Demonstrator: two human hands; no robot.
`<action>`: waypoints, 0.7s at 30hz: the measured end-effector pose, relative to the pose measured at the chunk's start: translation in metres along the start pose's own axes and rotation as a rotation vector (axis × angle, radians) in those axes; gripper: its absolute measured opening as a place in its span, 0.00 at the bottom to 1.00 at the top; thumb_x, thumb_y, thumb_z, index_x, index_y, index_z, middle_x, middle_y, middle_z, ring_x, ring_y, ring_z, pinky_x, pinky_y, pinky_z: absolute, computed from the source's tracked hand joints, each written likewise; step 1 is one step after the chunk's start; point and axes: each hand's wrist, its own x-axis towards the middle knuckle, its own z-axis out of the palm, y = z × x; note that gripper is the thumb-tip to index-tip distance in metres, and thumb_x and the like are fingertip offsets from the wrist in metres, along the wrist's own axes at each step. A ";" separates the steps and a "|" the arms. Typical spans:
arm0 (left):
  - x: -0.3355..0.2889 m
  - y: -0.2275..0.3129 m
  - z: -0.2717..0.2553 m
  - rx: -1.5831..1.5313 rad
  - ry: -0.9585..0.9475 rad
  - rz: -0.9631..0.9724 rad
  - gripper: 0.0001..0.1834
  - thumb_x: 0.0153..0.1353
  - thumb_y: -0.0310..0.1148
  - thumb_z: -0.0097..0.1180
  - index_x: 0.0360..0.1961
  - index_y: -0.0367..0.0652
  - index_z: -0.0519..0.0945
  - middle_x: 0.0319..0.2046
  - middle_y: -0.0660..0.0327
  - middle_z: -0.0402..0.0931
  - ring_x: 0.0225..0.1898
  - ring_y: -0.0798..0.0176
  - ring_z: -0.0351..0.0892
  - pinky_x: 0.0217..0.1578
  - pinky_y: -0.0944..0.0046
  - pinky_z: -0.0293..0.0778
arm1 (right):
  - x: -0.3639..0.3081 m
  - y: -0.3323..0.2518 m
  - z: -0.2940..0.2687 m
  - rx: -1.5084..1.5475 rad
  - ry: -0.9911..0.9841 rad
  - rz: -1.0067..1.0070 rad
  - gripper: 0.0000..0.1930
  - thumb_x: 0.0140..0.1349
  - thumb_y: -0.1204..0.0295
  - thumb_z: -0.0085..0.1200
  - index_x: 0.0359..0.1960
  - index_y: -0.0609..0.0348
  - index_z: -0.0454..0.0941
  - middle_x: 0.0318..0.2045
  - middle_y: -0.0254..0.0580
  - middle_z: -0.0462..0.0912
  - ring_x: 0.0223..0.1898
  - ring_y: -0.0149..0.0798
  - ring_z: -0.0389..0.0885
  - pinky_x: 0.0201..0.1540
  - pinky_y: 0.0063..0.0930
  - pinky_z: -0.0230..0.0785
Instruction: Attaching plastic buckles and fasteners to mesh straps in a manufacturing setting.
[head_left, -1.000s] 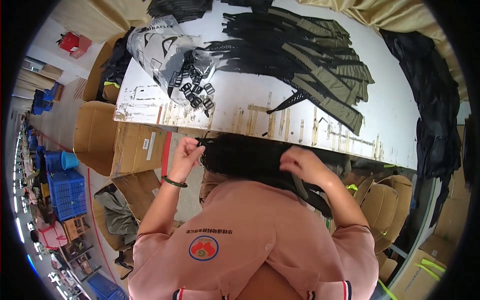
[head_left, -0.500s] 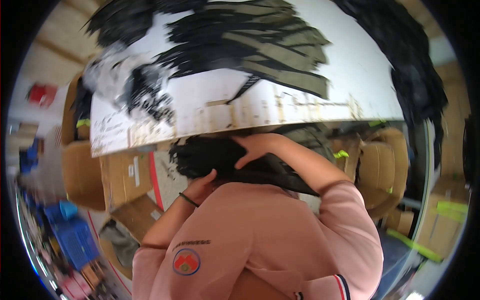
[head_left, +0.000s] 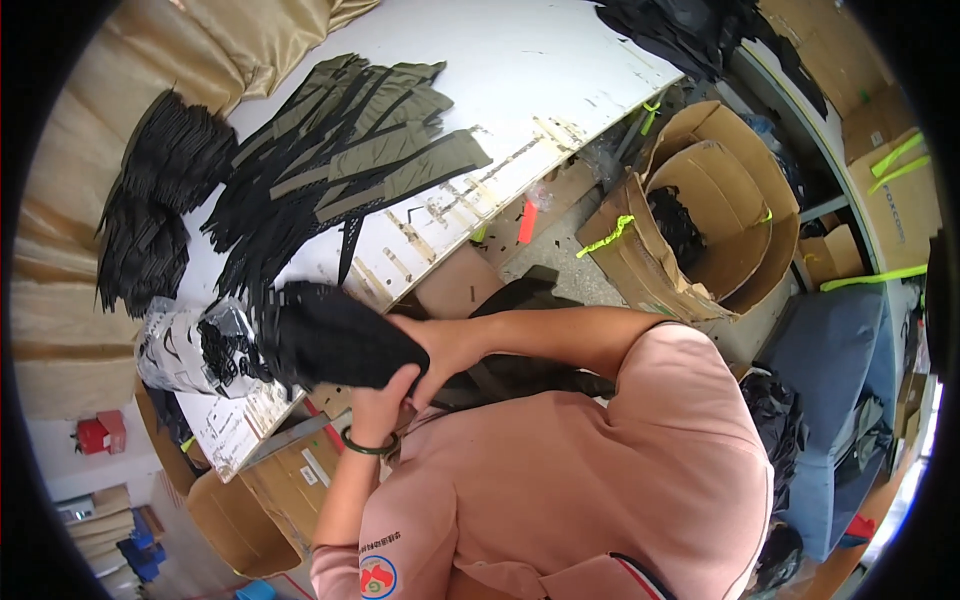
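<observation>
A thick bundle of black fabric pieces (head_left: 335,338) is held between my two hands at the table's near edge. My left hand (head_left: 382,402), with a dark band at the wrist, grips its near side, thumb lying on top. My right hand (head_left: 440,350) wraps the bundle's right end. Its far, left end fans out in loose layers beside a clear plastic bag with small black pieces (head_left: 225,340). Dark olive fabric (head_left: 530,375) lies across my lap, partly under my right forearm.
The white table (head_left: 520,60) carries a spread of olive and black strips (head_left: 370,150) and stacked black pieces (head_left: 180,160) at its left. More black fabric (head_left: 690,30) lies at the far right. Open cardboard boxes (head_left: 720,180) stand right of the table. A gold curtain (head_left: 60,260) hangs behind.
My hands have raised the black bundle from beside my lap up to the table edge, near the plastic bag. The view has turned, bringing the right-hand boxes further in.
</observation>
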 end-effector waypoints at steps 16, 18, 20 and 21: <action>0.115 0.096 0.105 -0.380 -0.545 0.171 0.35 0.57 0.34 0.58 0.62 0.43 0.54 0.51 0.53 0.64 0.36 0.62 0.77 0.40 0.63 0.74 | -0.313 -0.121 -0.134 0.252 1.599 -0.689 0.23 0.51 0.67 0.49 0.47 0.72 0.72 0.44 0.50 0.79 0.44 0.47 0.77 0.52 0.37 0.69; 0.128 0.073 0.092 -0.228 -0.471 0.063 0.30 0.58 0.32 0.57 0.59 0.42 0.59 0.48 0.55 0.67 0.35 0.64 0.77 0.38 0.65 0.74 | -0.361 -0.137 -0.153 0.056 1.864 -0.643 0.18 0.55 0.71 0.52 0.46 0.69 0.74 0.40 0.46 0.81 0.41 0.40 0.79 0.50 0.31 0.70; 0.135 0.048 0.067 -0.211 -0.403 0.005 0.26 0.59 0.28 0.55 0.58 0.43 0.61 0.46 0.57 0.67 0.35 0.66 0.77 0.38 0.67 0.74 | -0.398 -0.134 -0.189 -0.106 2.009 -0.644 0.18 0.48 0.73 0.60 0.42 0.66 0.76 0.36 0.40 0.81 0.36 0.37 0.80 0.44 0.28 0.73; 0.138 0.034 0.057 -0.196 -0.353 -0.046 0.24 0.59 0.24 0.54 0.56 0.43 0.63 0.44 0.60 0.68 0.35 0.68 0.76 0.37 0.69 0.74 | -0.440 -0.120 -0.213 -0.129 1.997 -0.553 0.18 0.49 0.73 0.61 0.43 0.65 0.76 0.37 0.39 0.81 0.38 0.37 0.80 0.45 0.29 0.73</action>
